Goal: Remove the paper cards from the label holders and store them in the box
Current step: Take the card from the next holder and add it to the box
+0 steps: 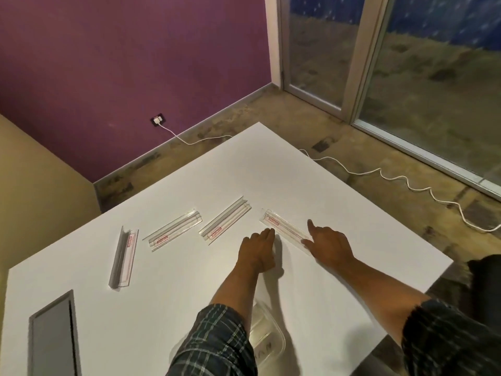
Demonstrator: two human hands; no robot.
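Note:
Several clear plastic label holders lie in a row on the white table (pixel 189 280), each with a white paper card printed in red inside. My right hand (pixel 328 244) rests its fingers on the near end of the rightmost holder (pixel 284 229), index finger stretched out beside it. My left hand (pixel 259 246) lies flat on the table, its fingertips touching that holder's left edge. Further left lie three more holders (pixel 225 225), (pixel 173 230), (pixel 123 257). A clear plastic box (pixel 267 337) sits under my left forearm, partly hidden.
A grey rectangular tray or lid (pixel 54 337) lies at the table's near left corner. A white cable (pixel 379 175) runs over the floor past the table's right edge from a wall socket (pixel 158 120). A dark object (pixel 485 270) sits at the right.

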